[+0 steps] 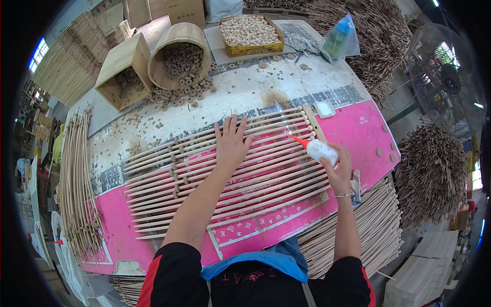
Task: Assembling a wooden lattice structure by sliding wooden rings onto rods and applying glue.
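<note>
Many thin wooden sticks lie side by side across the pink-covered table, their left ends pointed. Small wooden beads cap the right ends of the farthest sticks, beside a wooden strip. Wooden rings sit in a row along the sticks' left part. My left hand lies flat over the sticks with fingers spread. In my right hand is a white glue bottle, tilted so its red nozzle points left, over the sticks near their right ends.
At the back stand a round wooden tub spilling rings, a square wooden box and a yellow tin of beads. A bagged green bottle stands back right. Stick bundles lie left; a fan stands right.
</note>
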### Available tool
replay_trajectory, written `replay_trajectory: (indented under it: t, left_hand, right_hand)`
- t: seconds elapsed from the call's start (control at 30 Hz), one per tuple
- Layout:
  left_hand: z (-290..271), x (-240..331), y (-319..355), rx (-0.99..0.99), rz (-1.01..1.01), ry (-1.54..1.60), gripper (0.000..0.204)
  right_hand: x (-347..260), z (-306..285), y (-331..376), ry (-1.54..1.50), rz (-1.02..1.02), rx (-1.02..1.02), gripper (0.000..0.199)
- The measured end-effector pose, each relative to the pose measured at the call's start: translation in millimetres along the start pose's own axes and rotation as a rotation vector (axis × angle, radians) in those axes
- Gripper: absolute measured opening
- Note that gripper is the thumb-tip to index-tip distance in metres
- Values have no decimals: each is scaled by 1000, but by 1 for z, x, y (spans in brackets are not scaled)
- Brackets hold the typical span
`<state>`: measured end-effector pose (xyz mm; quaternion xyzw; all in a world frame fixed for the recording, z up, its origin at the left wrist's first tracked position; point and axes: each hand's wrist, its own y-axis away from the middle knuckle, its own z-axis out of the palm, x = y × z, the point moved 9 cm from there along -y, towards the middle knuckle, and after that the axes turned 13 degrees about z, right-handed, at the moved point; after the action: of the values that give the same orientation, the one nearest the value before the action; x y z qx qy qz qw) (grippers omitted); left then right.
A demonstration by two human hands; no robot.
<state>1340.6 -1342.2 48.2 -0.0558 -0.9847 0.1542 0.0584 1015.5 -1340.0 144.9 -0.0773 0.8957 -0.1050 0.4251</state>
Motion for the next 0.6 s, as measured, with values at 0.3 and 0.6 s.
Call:
replay_trajectory:
  t: [0.3, 0.6]
  left_hand:
    - [-2, 1, 1, 44, 23, -12, 62]
    - [1, 0, 0, 7, 13, -1, 63]
  right_hand:
    - [11, -15, 16, -4, 66, 34, 42]
    - [5, -13, 19, 67, -2, 42, 42]
